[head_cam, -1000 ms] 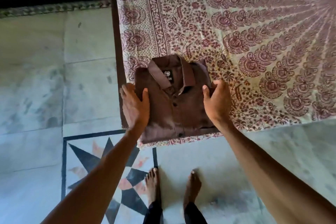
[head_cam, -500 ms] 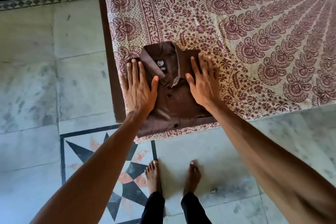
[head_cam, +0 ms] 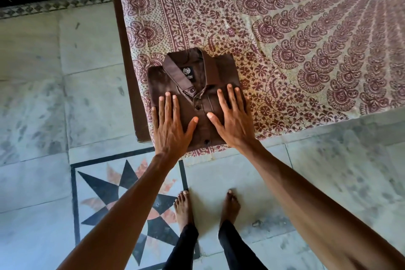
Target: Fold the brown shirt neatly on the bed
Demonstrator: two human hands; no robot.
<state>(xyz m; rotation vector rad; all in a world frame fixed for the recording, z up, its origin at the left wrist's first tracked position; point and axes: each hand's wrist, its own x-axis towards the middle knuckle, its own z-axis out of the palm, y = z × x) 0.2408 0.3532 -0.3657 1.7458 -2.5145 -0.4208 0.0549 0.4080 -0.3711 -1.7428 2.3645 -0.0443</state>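
Shirt [head_cam: 198, 98] is lying folded into a compact rectangle at the near left corner of the bed [head_cam: 128, 76], on a patterned sheet [head_cam: 295, 39], with its near edge almost at the sheet's edge. It is facing front up, the collar [head_cam: 175, 70] pointing away from the person and the black label [head_cam: 187, 72] showing inside it. The button placket is running down the middle.

Left hand [head_cam: 169, 127] is lying flat on the shirt's left half, fingers straight and close together, thumb spread toward the placket, gripping nothing. Right hand [head_cam: 233, 120] is pressing flat on the right half in the same way, fingers straight and slightly fanned, thumb angled inward, also grasping nothing. The two thumbs are sitting near each other on either side of the buttons, not touching.

Two bare feet [head_cam: 184, 206] are standing on the tiled floor [head_cam: 65, 72] just short of the bed, beside a dark star inlay [head_cam: 131, 204].
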